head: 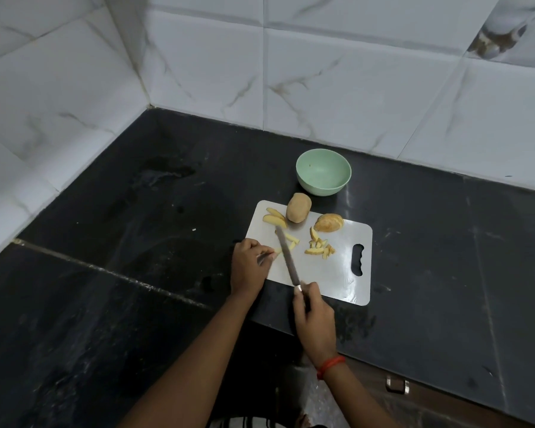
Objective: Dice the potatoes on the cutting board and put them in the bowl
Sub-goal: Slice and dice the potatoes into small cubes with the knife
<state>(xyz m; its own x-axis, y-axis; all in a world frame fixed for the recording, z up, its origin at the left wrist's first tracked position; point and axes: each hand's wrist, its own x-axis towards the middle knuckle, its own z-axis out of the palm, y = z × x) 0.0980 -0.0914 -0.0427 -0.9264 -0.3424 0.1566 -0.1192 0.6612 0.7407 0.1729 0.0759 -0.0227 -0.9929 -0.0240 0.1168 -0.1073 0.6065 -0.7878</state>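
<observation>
Head view: pale potato strips [292, 239] are pinched steady by the left hand [249, 267], seemingly so the long steel knife [286, 257], gripped in the right hand's [314, 316] curled fingers [303, 296], can dice them.

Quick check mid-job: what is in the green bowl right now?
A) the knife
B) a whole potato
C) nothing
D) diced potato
C: the green bowl shows only its bare inside, while the cut pieces all lie on the cutting board.
</observation>
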